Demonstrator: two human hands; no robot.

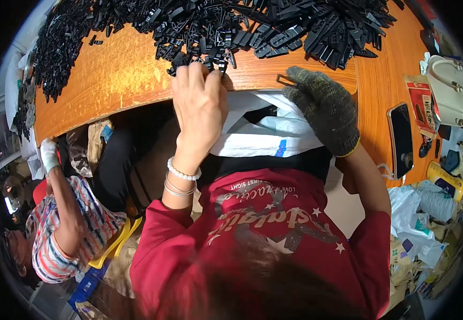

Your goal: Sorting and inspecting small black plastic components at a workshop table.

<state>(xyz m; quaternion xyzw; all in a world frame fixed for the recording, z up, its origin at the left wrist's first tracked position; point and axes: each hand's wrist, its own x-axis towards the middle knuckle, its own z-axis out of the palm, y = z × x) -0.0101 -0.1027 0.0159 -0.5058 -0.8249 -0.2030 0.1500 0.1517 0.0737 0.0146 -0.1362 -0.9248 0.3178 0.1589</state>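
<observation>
Right hand point(325, 109) pinches a black frame point(279, 79) endwise (likely for visibility); left hand point(199, 101) meets black parts point(202, 45), grip hidden.

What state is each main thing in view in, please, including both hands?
Small black plastic parts: loose, heaped
Bare left hand: fingers bent, at the heap's near edge
Right hand in dark knitted glove: holding a thin black loop-shaped piece
Brown wooden table: top scuffed
White sheeting with blue stripe: creased
Rectangular smartphone: face up, screen dark
</observation>
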